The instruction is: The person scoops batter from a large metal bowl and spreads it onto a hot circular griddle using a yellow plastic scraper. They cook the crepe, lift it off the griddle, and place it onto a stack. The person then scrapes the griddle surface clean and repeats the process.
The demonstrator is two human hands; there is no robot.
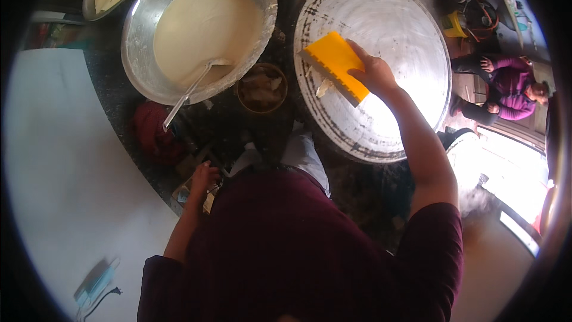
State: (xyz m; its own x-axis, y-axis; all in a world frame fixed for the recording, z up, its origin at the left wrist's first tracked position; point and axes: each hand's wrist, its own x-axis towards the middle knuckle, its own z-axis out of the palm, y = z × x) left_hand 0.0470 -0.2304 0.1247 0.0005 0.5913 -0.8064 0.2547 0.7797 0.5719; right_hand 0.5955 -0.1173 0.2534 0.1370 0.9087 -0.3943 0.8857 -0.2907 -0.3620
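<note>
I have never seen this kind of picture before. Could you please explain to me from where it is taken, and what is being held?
There is no machine: each grip is a person's bare hand. A wide camera on the head looks down, so straight edges bend near the rim.

The right hand holds a yellow scraper over a large round plate, with pale scraps beside it. The left hand is low, by the body; I cannot tell if it holds anything.

Ahead on the left, a big bowl contains a pale mixture, with a spoon leaning over its edge. Another person appears at the right.
</note>
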